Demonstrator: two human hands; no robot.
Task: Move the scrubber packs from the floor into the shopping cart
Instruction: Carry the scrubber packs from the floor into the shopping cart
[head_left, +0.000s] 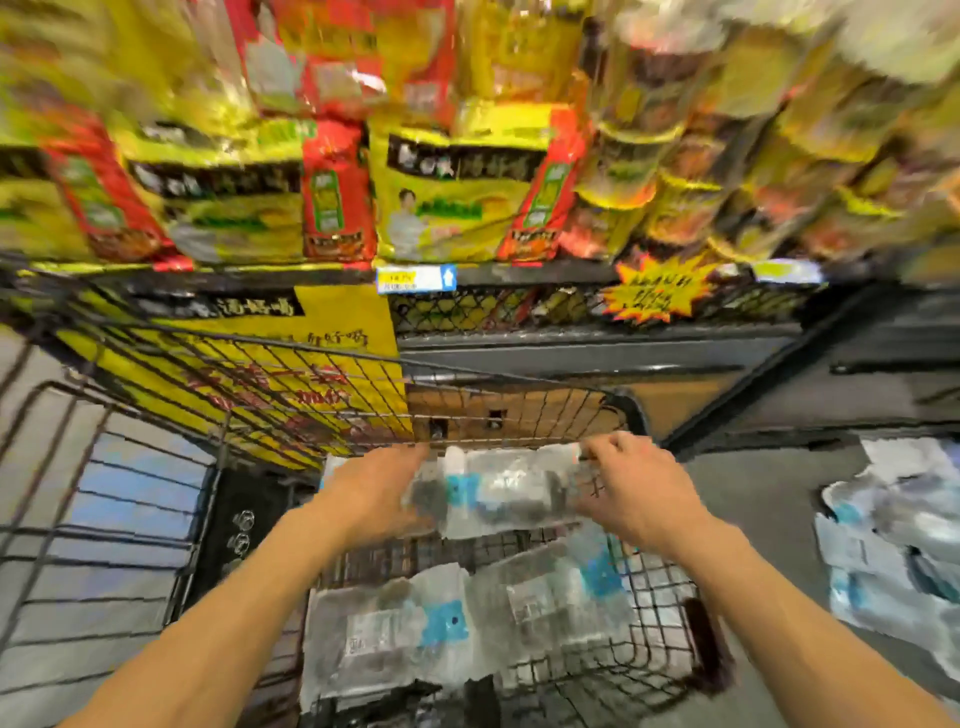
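Note:
I hold a clear plastic scrubber pack (498, 493) with a blue label over the far end of the wire shopping cart (675, 597). My left hand (374, 493) grips its left end and my right hand (634, 483) pinches its right end. Two more scrubber packs (415, 629) lie flat in the cart's basket below. Several scrubber packs (893, 540) lie in a heap on the grey floor to the right of the cart. The picture is blurred by motion.
A store shelf (519, 275) stacked with yellow and red noodle bags and cups stands straight ahead, close behind the cart. A second wire cart (104, 493) sits at the left. Grey floor (769, 499) shows between the cart and the heap.

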